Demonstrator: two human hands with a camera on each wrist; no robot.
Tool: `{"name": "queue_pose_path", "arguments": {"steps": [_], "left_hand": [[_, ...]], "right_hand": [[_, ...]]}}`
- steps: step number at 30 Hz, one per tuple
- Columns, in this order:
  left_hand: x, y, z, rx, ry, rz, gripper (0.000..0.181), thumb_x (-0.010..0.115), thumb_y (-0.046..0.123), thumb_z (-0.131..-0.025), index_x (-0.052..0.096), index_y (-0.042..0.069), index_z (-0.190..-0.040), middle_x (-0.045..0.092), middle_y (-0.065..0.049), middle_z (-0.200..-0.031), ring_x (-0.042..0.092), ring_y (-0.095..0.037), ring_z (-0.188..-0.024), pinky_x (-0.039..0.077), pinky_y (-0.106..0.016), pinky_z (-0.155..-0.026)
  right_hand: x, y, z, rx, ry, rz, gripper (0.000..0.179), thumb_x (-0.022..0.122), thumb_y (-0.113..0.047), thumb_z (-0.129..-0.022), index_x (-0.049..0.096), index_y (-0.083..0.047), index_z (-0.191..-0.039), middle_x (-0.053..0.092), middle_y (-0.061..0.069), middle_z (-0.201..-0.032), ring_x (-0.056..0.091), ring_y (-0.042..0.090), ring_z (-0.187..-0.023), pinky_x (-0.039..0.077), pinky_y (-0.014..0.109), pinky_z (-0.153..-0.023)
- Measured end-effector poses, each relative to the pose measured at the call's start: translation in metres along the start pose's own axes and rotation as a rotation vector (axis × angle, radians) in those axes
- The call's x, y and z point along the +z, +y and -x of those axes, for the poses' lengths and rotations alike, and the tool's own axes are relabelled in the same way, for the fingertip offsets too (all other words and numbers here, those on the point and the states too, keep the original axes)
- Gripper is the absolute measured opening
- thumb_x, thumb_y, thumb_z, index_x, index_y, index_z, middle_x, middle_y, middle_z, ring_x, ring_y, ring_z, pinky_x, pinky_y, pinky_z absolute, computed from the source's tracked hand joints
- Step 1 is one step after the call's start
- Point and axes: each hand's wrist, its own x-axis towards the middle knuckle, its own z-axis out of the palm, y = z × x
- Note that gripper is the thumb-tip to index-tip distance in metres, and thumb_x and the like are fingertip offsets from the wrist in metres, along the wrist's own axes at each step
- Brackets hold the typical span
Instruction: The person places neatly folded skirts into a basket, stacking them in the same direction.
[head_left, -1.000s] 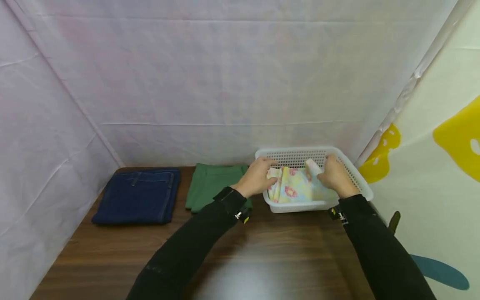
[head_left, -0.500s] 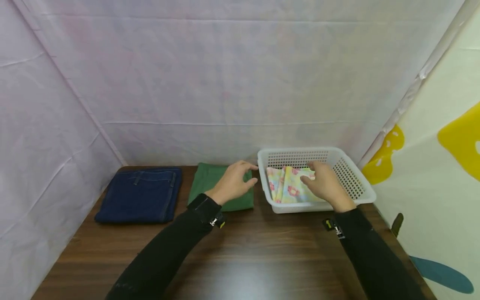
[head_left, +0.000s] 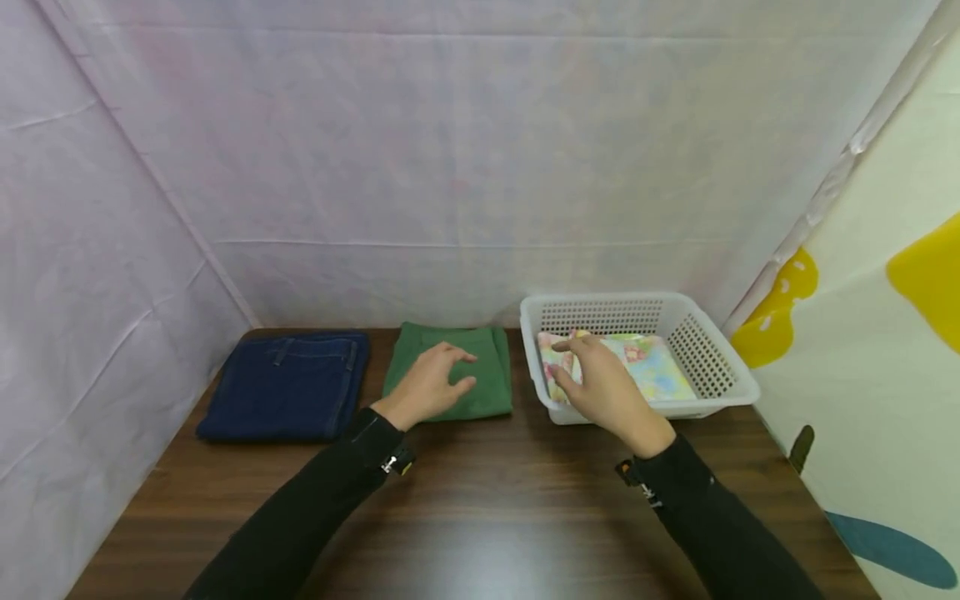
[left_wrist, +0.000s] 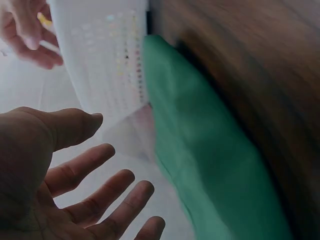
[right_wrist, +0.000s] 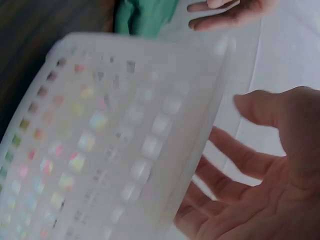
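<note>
Brown wood grain runs left to right across the worktop (head_left: 480, 500), with a pale sheen of reflected light near its middle on the near side. Along its far edge hangs a far sheet (head_left: 450, 142) of whitish fabric, faintly lilac and crossed by horizontal creases; a similar left sheet (head_left: 60, 275) closes off that side, the seam between them slanting down to the far left corner. On the right, a cream panel (head_left: 862, 400) carries yellow shapes (head_left: 930, 283) and, lower and nearer, a teal shape (head_left: 892, 550). Folded dark blue denim (head_left: 285, 387) lies flat at the far left of the surface, a folded green cloth (head_left: 491, 375) at the far middle, and a white perforated basket (head_left: 697, 350) stands at the far right with folded floral fabric (head_left: 663, 367) lying inside. The left hand (head_left: 427, 383) is over the left part of the green cloth, thumb spread well away from gently bent fingers, gripping nothing. The right hand (head_left: 607, 392) is over the near left part of the basket, thumb and fingers likewise parted around nothing; whether it touches the fabric or the rim cannot be told. Black sleeves (head_left: 285, 525) reach both wrists.
</note>
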Motion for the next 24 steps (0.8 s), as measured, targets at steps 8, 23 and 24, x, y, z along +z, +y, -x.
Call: {"name": "queue_pose_path", "arguments": {"steps": [8,23,24], "left_hand": [[-0.004,-0.025,0.024,-0.065,0.001,-0.035,0.040,0.072,0.029,-0.096,0.065,0.014,-0.133,0.055,-0.008,-0.133,0.054,-0.027,-0.121,0.049,-0.049,-0.096],[-0.008,-0.054,0.047,-0.170,-0.009,-0.137,0.047,0.073,0.037,-0.094,0.063,0.014,-0.135,0.048,-0.018,-0.141,0.046,-0.042,-0.126,0.045,-0.062,-0.093],[-0.008,-0.055,0.048,-0.174,-0.011,-0.139,0.048,0.073,0.037,-0.094,0.063,0.014,-0.135,0.047,-0.018,-0.141,0.045,-0.043,-0.126,0.045,-0.063,-0.092]], "right_hand": [[0.025,-0.035,-0.003,-0.168,0.019,0.076,0.039,0.070,-0.027,-0.096,0.062,-0.006,-0.128,0.056,0.014,-0.130,0.058,0.024,-0.105,0.054,0.038,-0.077],[0.065,-0.080,-0.018,-0.220,-0.160,0.068,0.047,0.067,-0.028,-0.098,0.056,-0.002,-0.136,0.053,0.016,-0.137,0.057,0.024,-0.116,0.054,0.031,-0.088],[0.068,-0.081,-0.018,-0.212,-0.178,0.057,0.048,0.066,-0.028,-0.099,0.055,-0.001,-0.137,0.052,0.016,-0.137,0.058,0.023,-0.115,0.054,0.031,-0.088]]}}
